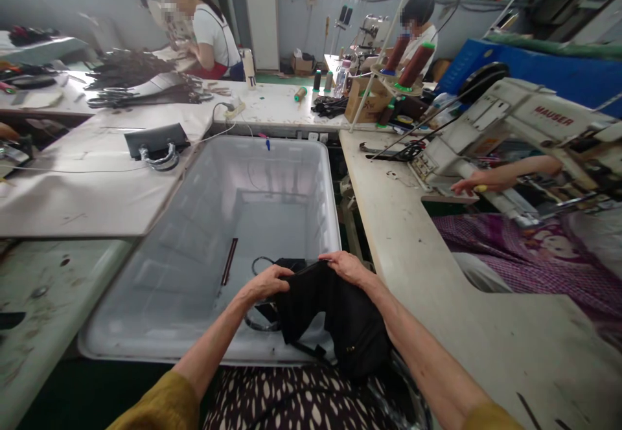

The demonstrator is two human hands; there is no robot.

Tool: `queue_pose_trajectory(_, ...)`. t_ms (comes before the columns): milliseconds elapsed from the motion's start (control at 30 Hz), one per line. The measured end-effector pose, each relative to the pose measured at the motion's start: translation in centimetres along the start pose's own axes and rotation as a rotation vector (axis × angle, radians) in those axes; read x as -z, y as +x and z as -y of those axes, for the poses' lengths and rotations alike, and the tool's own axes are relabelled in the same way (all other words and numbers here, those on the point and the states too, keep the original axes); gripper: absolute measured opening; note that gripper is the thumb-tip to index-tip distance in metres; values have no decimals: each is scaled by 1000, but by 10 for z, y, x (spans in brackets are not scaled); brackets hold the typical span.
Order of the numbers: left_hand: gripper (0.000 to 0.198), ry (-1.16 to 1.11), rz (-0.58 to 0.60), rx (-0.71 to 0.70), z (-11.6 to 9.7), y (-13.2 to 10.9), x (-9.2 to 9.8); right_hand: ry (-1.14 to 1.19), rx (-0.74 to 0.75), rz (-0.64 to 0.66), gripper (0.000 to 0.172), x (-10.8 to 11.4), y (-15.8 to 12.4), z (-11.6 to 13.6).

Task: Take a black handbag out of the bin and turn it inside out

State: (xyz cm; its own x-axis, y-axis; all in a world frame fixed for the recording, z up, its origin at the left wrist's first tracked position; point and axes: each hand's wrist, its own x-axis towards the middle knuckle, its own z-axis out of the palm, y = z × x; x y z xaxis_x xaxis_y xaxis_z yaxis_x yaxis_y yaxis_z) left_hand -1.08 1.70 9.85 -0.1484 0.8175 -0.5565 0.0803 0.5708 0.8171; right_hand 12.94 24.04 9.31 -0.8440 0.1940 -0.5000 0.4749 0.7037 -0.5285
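Between my two hands hangs a black bag point(354, 320), its top edge stretched over the near right part of a big white plastic tub point(194, 287). My left hand point(266, 283) is closed on the left end of that edge. My right hand point(345, 267) pinches the same edge further right. The bag's lower part rests near my lap, over a dark patterned apron point(272, 394). Behind my left hand, inside the tub, are dark pieces with a looped, wrapped handle point(262, 321). A narrow brown strip point(229, 261) lies on the tub's floor.
On the left table point(87, 177) sits a grey bag point(156, 142) with wrapped handles. At right, a co-worker's hand point(469, 184) is by a sewing machine point(515, 116) on a pale table point(403, 223). Thread cones point(414, 66) and a cardboard box point(364, 98) stand behind. Two people work further back.
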Motion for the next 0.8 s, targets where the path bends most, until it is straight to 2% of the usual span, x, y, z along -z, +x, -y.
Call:
queue_pose_trajectory(233, 29, -60, -1, -11, -4, 1, -3, 104, 47, 8, 32, -5, 7, -16)
queue_pose_trajectory(467, 29, -133, 11, 24, 0, -1, -5, 269, 75, 26, 33, -16, 4, -23)
queue_pose_trajectory(633, 28, -175, 26, 34, -9, -6, -6, 277, 82, 42, 35, -14, 6, -17)
queue_pose_trajectory(800, 29, -217, 55, 40, -11, -13, -7, 234, 130, 125, 25, -9, 7, 4)
